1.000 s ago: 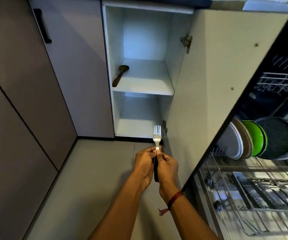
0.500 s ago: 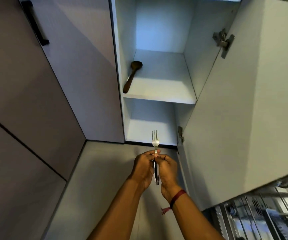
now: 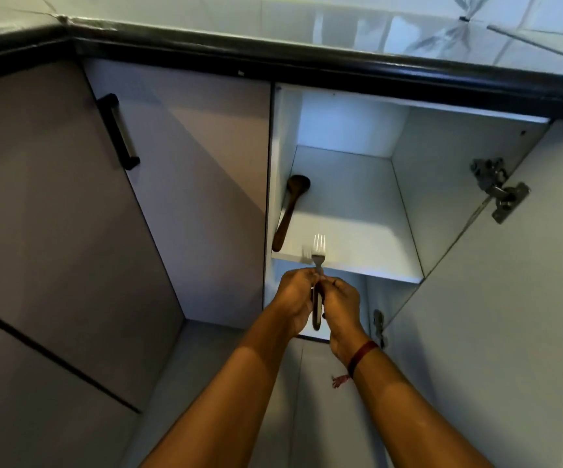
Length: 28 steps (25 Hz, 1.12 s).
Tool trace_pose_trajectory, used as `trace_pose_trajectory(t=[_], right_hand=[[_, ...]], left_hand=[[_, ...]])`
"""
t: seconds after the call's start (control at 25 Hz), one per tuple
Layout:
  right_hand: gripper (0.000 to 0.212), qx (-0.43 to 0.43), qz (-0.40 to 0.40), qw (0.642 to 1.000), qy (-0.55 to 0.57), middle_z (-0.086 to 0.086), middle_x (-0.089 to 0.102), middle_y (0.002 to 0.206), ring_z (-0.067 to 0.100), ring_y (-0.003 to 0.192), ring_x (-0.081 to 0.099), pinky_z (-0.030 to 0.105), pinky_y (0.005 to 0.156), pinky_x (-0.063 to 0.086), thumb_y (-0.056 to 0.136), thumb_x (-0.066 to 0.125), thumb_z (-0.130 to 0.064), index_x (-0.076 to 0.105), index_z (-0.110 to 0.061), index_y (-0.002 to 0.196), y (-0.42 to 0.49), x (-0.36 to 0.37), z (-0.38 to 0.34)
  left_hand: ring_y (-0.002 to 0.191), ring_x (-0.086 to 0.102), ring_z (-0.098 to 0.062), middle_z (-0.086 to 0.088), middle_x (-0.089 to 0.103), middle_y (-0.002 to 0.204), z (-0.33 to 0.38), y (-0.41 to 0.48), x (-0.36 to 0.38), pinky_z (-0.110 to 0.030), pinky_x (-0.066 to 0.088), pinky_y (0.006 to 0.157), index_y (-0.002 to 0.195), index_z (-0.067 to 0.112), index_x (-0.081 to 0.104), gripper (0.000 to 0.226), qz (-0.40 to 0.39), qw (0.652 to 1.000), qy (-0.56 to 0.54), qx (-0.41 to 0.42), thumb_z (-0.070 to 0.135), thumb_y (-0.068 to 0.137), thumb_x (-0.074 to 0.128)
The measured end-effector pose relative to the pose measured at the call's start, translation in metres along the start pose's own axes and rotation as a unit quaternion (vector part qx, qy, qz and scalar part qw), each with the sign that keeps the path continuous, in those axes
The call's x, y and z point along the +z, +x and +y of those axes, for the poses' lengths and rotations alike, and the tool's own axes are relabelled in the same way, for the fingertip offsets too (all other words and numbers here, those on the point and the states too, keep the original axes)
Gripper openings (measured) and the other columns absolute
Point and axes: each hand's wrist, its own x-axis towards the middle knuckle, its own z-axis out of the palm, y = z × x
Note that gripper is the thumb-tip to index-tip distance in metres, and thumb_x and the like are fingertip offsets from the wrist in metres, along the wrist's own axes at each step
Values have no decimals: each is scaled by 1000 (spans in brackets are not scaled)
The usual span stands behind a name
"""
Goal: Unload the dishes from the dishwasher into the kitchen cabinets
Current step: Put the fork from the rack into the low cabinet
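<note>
Pinching fork [image 3: 319, 256] with both left hand [image 3: 298, 295] and right hand [image 3: 339, 304], fingers curled tight round its neck and dark handle, nothing else held; tines up, held up in front of the open cabinet [image 3: 442, 197], at the front edge of the upper shelf [image 3: 357, 224] carrying a wooden spoon [image 3: 288, 214] against the left wall. Probably light, stiff, smooth metal; hardly fragile, but slippery enough to twist or clatter; best gripped mid-handle, clear of the tines, then laid flat beside the spoon.

Bare forearms [image 3: 236, 393]; red thread band [image 3: 361, 357], frayed tassel [image 3: 339, 381], right wrist.
</note>
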Motion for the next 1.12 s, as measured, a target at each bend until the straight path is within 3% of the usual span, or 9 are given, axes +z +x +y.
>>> trace_pose_trajectory(t=[0.16, 0.28, 0.4, 0.52, 0.68, 0.8, 0.96, 1.12], right_hand=[[21, 2, -15, 1000, -13, 5, 72, 82, 23, 77, 67, 36, 68, 55, 92, 56, -12, 70, -18, 77, 44, 16, -32], [18, 12, -14, 999, -38, 12, 67, 78, 27, 72, 61, 38, 68, 54, 88, 60, -10, 68, -13, 71, 84, 27, -49], [14, 26, -1, 997, -77, 14, 68, 87, 30, 80, 66, 37, 68, 58, 88, 66, -14, 67, -7, 75, 123, 41, -58], [13, 27, 3, 991, -131, 14, 67, 91, 28, 76, 63, 32, 59, 56, 87, 71, -17, 68, -5, 85, 152, 56, -60], [18, 14, 1, 983, -182, 14, 70, 93, 32, 85, 68, 45, 80, 58, 82, 76, -22, 68, -8, 75, 174, 68, -54], [24, -22, 18, 971, -237, 13, 72, 92, 32, 89, 68, 43, 84, 57, 77, 80, -29, 73, -6, 82, 181, 76, -52], [26, -80, 45, 957, -275, 11, 71, 87, 28, 88, 66, 32, 78, 54, 79, 79, -29, 76, -5, 87, 175, 80, -48], [27, -121, 64, 939, -315, 15, 73, 89, 32, 87, 67, 31, 78, 53, 83, 74, -31, 77, -5, 89, 174, 82, -40]], left_hand=[[104, 62, -24, -13, 65, 112, 36, 31, 9, -34, 51, 83, 124, 7, 57, 29, -1, 997, 79, 5, 14, 99, 43], [107, 58, -22, -8, 62, 116, 48, 49, 1, -35, 46, 87, 124, 15, 57, 31, 45, 985, 156, 56, 9, 97, 42], [114, 58, -37, -22, 60, 124, 50, 66, -15, -44, 46, 99, 118, 5, 61, 29, 89, 981, 160, 69, 3, 95, 44], [102, 64, -30, -20, 64, 121, 47, 77, -33, -30, 51, 89, 115, 3, 65, 26, 123, 972, 185, 77, 4, 93, 51], [104, 63, -22, -7, 68, 115, 40, 74, -46, -23, 47, 94, 106, 8, 71, 22, 149, 896, 365, 206, 3, 90, 56], [101, 64, -21, -7, 71, 110, 38, 74, -53, -16, 44, 85, 103, 7, 71, 19, 162, 848, 434, 258, 8, 91, 57], [67, 58, -9, -5, 70, 81, 36, 71, -66, -4, 34, 61, 83, 6, 70, 20, 199, 798, 478, 308, 16, 93, 56], [54, 44, -3, 4, 54, 66, 34, 69, -72, -4, 28, 55, 73, 10, 63, 26, 226, 786, 487, 305, 20, 94, 54]])
